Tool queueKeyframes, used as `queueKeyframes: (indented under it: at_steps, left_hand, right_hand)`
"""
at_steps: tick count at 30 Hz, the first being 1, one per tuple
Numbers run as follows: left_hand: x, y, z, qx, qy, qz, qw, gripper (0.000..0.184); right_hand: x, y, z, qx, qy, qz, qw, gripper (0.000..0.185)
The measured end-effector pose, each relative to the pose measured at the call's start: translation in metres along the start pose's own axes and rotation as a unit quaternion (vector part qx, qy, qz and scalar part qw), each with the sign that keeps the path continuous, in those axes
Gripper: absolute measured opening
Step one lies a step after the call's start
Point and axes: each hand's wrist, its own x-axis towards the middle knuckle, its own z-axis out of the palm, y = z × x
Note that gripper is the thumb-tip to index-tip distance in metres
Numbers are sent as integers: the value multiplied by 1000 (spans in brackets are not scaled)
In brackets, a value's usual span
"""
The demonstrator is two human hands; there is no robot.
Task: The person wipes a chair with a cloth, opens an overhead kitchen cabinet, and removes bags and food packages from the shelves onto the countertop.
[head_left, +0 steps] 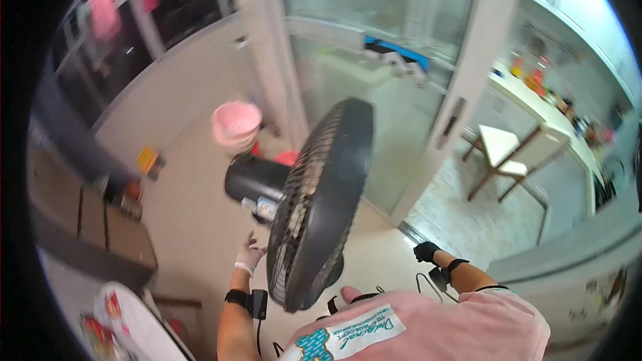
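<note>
A black pedestal fan [354, 160] stands in front of me, its round head seen nearly edge-on and its motor housing [257, 180] pointing left. My left hand [250, 254], in a pale glove, is just left of the fan's grille with its fingers apart. It seems to hold nothing; whether a fingertip touches the fan I cannot tell. My right hand [425, 251], in a black glove, is away from the fan on the right, near the door's floor track [411, 232]. Its fingers look curled in, and I see nothing in them.
A glass sliding door [381, 107] stands behind the fan. Pink buckets [237, 124] sit on the floor beyond it. Through the doorway are a chair [511, 154] and a cluttered counter [535, 100]. Cardboard boxes [87, 220] stand at left. Cables hang from both wrists.
</note>
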Motion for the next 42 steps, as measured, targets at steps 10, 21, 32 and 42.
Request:
queueKeyframes:
  at_steps: [10, 21, 32, 42]
  left_hand:
    - [45, 88, 43, -153, -355, -35, 922, 54]
    - [-18, 118, 93, 99, -249, 269, 925, 28]
    - [-87, 123, 131, 70, -221, 214, 949, 51]
    - [-105, 111, 143, 7, -263, 193, 945, 47]
  right_hand:
    - [-254, -10, 158, -135, 10, 324, 936, 27]
    - [-371, -169, 357, 99, -22, 415, 904, 19]
    - [-381, -149, 410, 106, 110, 352, 924, 21]
    - [-447, -160, 410, 255, 136, 462, 838, 22]
